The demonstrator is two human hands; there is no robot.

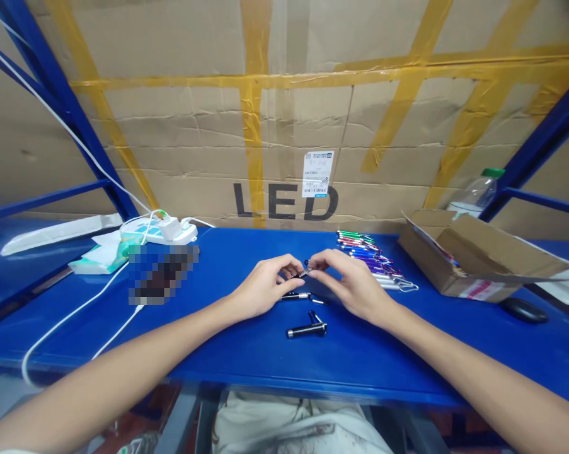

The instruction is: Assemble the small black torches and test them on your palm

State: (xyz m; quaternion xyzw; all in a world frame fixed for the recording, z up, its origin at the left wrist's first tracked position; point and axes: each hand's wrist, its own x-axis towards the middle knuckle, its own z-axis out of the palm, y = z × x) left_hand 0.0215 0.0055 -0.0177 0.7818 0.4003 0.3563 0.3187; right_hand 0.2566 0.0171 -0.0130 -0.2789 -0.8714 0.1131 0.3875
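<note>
Gripping a small black-and-silver metal piece (304,273) between their fingertips, the left hand (258,287) and right hand (350,284) meet over the blue table (397,359), wrists angled inward. A short black-and-silver cylinder (305,330) lies nearer the front edge, blue surface stretching between; slim coloured metallic pens (370,254) lie beyond the right hand, beside an open brown cardboard box (482,252).

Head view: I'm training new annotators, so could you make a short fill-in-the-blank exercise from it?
1. The left hand and right hand hold a small piece over a ____ tabletop.
2. The large letters on the cardboard spell ____.
3. The bottle has a ____ cap.
4. The open box stands on the person's ____ side.

Missing words: blue; LED; green; right.
</note>
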